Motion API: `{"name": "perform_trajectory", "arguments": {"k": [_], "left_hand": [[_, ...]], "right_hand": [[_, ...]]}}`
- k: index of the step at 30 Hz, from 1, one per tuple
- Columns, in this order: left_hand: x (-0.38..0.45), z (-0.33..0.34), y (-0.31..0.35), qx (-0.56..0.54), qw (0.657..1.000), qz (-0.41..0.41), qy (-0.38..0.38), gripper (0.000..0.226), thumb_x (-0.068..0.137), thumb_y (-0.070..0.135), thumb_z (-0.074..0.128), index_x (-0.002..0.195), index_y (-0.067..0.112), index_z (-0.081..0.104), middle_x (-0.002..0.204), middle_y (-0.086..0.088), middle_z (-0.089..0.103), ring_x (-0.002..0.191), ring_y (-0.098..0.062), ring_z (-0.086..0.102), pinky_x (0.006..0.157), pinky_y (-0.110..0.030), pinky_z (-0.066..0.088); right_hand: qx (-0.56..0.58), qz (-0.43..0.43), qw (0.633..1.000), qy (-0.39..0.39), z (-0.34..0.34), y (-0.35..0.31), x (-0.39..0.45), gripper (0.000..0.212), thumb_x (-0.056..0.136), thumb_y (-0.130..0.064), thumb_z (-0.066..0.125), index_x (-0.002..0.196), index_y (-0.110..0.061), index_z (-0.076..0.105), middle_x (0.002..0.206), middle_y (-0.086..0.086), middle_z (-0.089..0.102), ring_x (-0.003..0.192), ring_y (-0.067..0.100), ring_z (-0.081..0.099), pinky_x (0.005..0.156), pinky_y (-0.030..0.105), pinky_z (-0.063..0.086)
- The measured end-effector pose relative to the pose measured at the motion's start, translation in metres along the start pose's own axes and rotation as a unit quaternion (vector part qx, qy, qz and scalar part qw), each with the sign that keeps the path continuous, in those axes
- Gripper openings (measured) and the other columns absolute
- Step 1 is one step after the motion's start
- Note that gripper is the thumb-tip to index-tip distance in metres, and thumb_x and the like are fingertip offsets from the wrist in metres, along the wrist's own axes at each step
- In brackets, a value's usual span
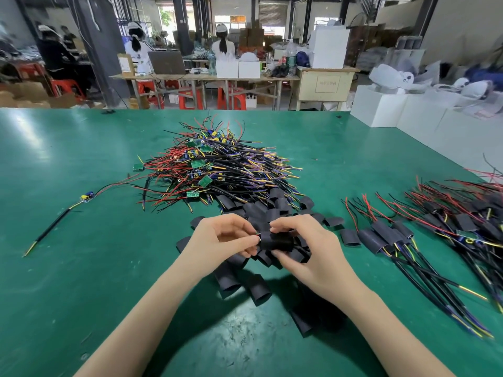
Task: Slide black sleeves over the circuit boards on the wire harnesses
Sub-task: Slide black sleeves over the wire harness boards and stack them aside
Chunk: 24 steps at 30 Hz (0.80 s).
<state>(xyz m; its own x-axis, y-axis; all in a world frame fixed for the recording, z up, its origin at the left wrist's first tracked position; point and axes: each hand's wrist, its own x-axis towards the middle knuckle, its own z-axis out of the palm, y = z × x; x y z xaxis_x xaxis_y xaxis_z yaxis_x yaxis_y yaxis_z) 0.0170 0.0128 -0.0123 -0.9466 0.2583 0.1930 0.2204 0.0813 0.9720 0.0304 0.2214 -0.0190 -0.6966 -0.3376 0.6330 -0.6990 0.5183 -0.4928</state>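
Note:
Both hands meet over the middle of the green table. My right hand [302, 248] grips a black sleeve [276, 241] from above and below. My left hand [226, 240] pinches thin wire ends at the sleeve's left mouth; the board itself is hidden. A heap of loose black sleeves [272, 210] lies under and behind my hands. Farther back sits a big tangle of bare wire harnesses [217, 167] with green circuit boards. Sleeved harnesses [424, 235] lie in a row at the right.
One single harness [65, 216] lies apart at the left. White boxes [402, 110] stand at the table's far right corner. Beyond the table are other benches, red stools and seated people with their backs turned.

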Motion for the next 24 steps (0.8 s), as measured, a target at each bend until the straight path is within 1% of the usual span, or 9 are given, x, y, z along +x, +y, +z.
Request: {"name": "perform_trajectory", "arguments": {"k": [3, 6, 10, 13, 15, 17, 19, 21, 24], "left_hand": [[0.001, 0.002, -0.001, -0.011, 1.0, 0.014, 0.014, 0.009, 0.082, -0.005, 0.069, 0.079, 0.004, 0.066, 0.066, -0.008, 0.07, 0.059, -0.015, 0.066, 0.061, -0.02, 0.054], [0.001, 0.001, -0.002, 0.014, 0.999, 0.034, 0.017, 0.011, 0.08, -0.003, 0.072, 0.079, 0.008, 0.07, 0.068, -0.003, 0.07, 0.061, -0.014, 0.063, 0.064, -0.02, 0.053], [0.001, -0.003, -0.004, 0.052, 0.997, 0.048, 0.023, 0.016, 0.079, 0.0, 0.075, 0.078, 0.016, 0.075, 0.075, 0.0, 0.074, 0.069, -0.007, 0.066, 0.069, -0.015, 0.05], [0.001, -0.002, -0.007, 0.065, 0.996, 0.056, 0.029, 0.02, 0.078, 0.0, 0.076, 0.076, 0.019, 0.075, 0.075, 0.002, 0.074, 0.068, -0.004, 0.066, 0.068, -0.013, 0.049], [0.001, 0.0, -0.008, 0.074, 0.995, 0.065, 0.031, 0.022, 0.079, 0.001, 0.076, 0.075, 0.023, 0.075, 0.075, 0.003, 0.074, 0.067, -0.004, 0.066, 0.067, -0.014, 0.05], [0.001, 0.0, -0.008, 0.084, 0.993, 0.076, 0.038, 0.015, 0.08, 0.008, 0.077, 0.081, 0.023, 0.075, 0.081, 0.001, 0.074, 0.073, -0.01, 0.068, 0.072, -0.02, 0.054], [0.004, -0.005, -0.008, 0.096, 0.988, 0.097, 0.066, 0.011, 0.082, 0.013, 0.073, 0.089, 0.022, 0.074, 0.089, 0.001, 0.074, 0.08, -0.014, 0.069, 0.078, -0.023, 0.054], [0.006, -0.013, -0.008, 0.085, 0.984, 0.106, 0.115, 0.014, 0.085, 0.007, 0.071, 0.091, 0.019, 0.073, 0.092, 0.002, 0.074, 0.083, -0.01, 0.068, 0.079, -0.019, 0.051], [0.007, -0.024, -0.008, 0.037, 0.98, 0.089, 0.174, 0.016, 0.087, -0.001, 0.066, 0.089, 0.013, 0.072, 0.092, 0.0, 0.075, 0.086, -0.008, 0.068, 0.078, -0.014, 0.049]], "right_hand": [[-0.005, -0.004, 1.0, 0.002, -0.001, 0.001, 0.001, 0.037, 0.077, -0.009, 0.076, 0.11, -0.017, 0.063, 0.108, -0.01, 0.062, 0.103, 0.007, 0.059, 0.088, 0.026, 0.048], [-0.008, -0.028, 1.0, 0.002, 0.0, 0.003, 0.001, 0.03, 0.078, -0.006, 0.076, 0.106, -0.013, 0.067, 0.106, -0.006, 0.063, 0.102, 0.007, 0.059, 0.087, 0.023, 0.048], [-0.012, -0.035, 0.999, 0.012, 0.0, 0.004, 0.001, 0.028, 0.078, -0.005, 0.076, 0.104, -0.01, 0.07, 0.104, -0.003, 0.064, 0.098, 0.006, 0.061, 0.086, 0.019, 0.047], [-0.005, -0.035, 0.999, 0.016, 0.0, 0.002, 0.0, 0.027, 0.077, -0.004, 0.077, 0.103, -0.009, 0.071, 0.103, -0.002, 0.066, 0.096, 0.005, 0.061, 0.085, 0.019, 0.048], [-0.007, -0.034, 0.999, 0.013, 0.0, 0.001, 0.0, 0.027, 0.077, -0.004, 0.078, 0.103, -0.009, 0.072, 0.102, -0.002, 0.066, 0.094, 0.003, 0.061, 0.085, 0.016, 0.047], [-0.019, -0.032, 0.999, 0.009, -0.003, 0.001, 0.001, 0.027, 0.076, -0.003, 0.077, 0.102, -0.008, 0.073, 0.101, -0.002, 0.067, 0.093, 0.003, 0.061, 0.085, 0.014, 0.045], [-0.044, -0.03, 0.998, 0.015, -0.012, 0.003, 0.004, 0.026, 0.076, -0.001, 0.077, 0.101, -0.008, 0.073, 0.1, -0.002, 0.067, 0.091, 0.003, 0.061, 0.086, 0.013, 0.044], [-0.071, -0.01, 0.996, 0.045, -0.031, 0.011, 0.006, 0.027, 0.076, -0.001, 0.076, 0.101, -0.011, 0.073, 0.1, -0.006, 0.067, 0.092, 0.001, 0.06, 0.085, 0.013, 0.045], [-0.157, 0.07, 0.977, 0.124, -0.07, 0.033, 0.005, 0.028, 0.074, -0.001, 0.077, 0.099, -0.012, 0.073, 0.096, -0.005, 0.068, 0.09, 0.006, 0.061, 0.084, 0.013, 0.043]]}}
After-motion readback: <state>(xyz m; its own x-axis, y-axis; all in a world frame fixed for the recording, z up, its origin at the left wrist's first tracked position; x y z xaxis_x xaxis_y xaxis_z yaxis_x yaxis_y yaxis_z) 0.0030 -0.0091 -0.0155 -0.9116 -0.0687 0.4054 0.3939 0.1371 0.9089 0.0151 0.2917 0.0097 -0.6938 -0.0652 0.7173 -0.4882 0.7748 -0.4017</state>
